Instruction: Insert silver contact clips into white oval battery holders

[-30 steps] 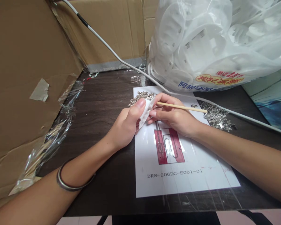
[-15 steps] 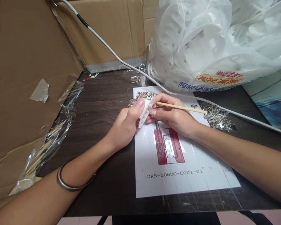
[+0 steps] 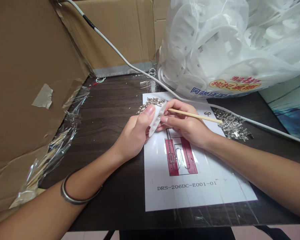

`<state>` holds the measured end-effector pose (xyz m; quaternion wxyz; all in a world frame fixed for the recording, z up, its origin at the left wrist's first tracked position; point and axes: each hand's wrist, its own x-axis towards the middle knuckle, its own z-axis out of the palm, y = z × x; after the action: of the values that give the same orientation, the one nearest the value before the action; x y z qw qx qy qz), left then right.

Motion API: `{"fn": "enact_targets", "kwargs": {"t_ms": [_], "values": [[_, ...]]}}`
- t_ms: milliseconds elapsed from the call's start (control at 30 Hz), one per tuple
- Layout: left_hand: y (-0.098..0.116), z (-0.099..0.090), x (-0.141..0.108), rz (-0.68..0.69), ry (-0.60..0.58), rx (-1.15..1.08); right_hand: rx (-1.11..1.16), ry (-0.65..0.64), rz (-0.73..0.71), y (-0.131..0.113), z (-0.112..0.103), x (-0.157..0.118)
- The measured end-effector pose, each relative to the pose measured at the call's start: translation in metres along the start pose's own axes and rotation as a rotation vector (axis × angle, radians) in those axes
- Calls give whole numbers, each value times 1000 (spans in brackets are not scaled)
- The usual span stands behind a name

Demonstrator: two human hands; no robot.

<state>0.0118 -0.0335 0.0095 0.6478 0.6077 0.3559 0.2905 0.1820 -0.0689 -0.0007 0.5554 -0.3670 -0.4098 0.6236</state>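
Note:
My left hand (image 3: 138,133) is closed on a white plastic part (image 3: 155,124), thumb on its near face, with the part tilted on edge above the printed sheet. My right hand (image 3: 185,121) is closed around a thin wooden stick (image 3: 195,115), which points out to the right. Its thumb and fingertips touch the white part's inner side; whether they also pinch a small metal piece there I cannot make out. Just behind the hands lies a pile of small metal pieces (image 3: 152,102). Another pile of flat metal pieces (image 3: 231,125) lies beyond the stick's right end.
A printed sheet (image 3: 175,200) is taped to the dark table (image 3: 109,96). A large clear bag (image 3: 215,50) of white plastic parts stands at the back right. A white cable (image 3: 129,65) crosses behind my hands. Cardboard (image 3: 27,50) walls the left side, with a plastic-wrapped bundle of sticks (image 3: 54,146) beside it.
The white part has turned slightly in my left hand and shows its inner side more edge-on. The stick and my right hand have shifted a little to the right.

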Motion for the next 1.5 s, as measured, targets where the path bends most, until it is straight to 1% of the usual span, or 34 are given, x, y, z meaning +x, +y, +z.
{"fn": "enact_targets", "kwargs": {"t_ms": [133,333,600,767,1033,1300,1500], "values": [[0,0,0,-13,3,-5,-16,0,1,0,0,0],[0,1,-1,-3,-24,-7,-6,-5,23,-1,-1,0],[1,1,-1,-10,-3,1,-7,-1,1,1,-1,0],[1,3,-1,1,-16,-4,-2,-4,-3,1,-1,0],[-3,0,-2,41,-21,101,-3,-16,-18,2,-1,1],[-2,2,-3,93,-5,187,-5,1,8,0,0,0],[1,3,-3,97,0,194,-23,26,38,-3,2,-1]]}}
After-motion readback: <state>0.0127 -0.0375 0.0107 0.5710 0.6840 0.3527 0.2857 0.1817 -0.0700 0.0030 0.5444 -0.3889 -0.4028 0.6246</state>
